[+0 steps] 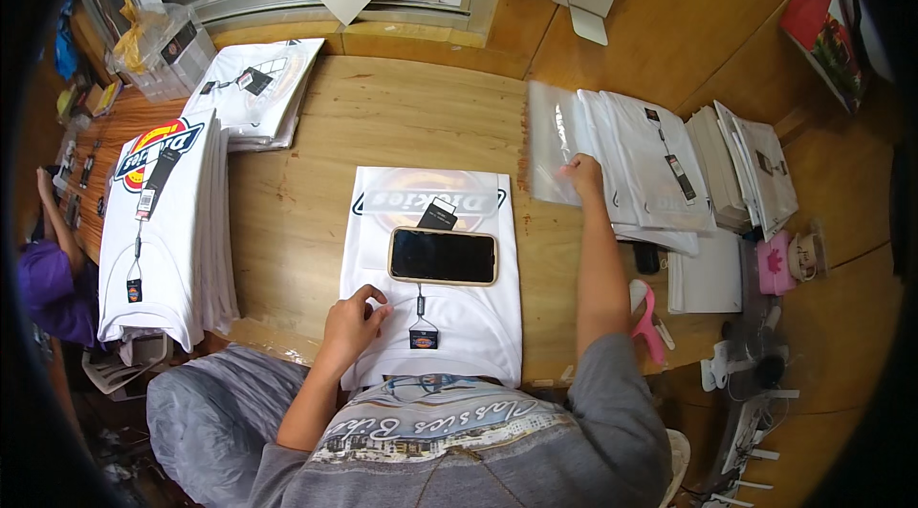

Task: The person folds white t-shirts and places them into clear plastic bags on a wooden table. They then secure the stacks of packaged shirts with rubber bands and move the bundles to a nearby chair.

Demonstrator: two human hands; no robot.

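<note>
A folded white T-shirt (363, 259) lies on the table in front of me, its printed logo upside down to me. On it rest a dark-screened phone (443, 255) in a light case and a black hang tag (439, 213) on a cord. My left hand (354, 324) is over the shirt's left edge, fingers loosely bent and apart, holding nothing. At the right, my right hand (581, 175) pinches the near edge of a clear plastic bag (553, 140). That bag lies beside a stack of bagged white shirts (639, 164).
Tall piles of folded white shirts (158, 240) and bagged shirts (256, 78) stand on the left. Pink-handled scissors (650, 326) and a pink box (775, 262) are at the right. Another person in a purple top (57, 293) is at the far left.
</note>
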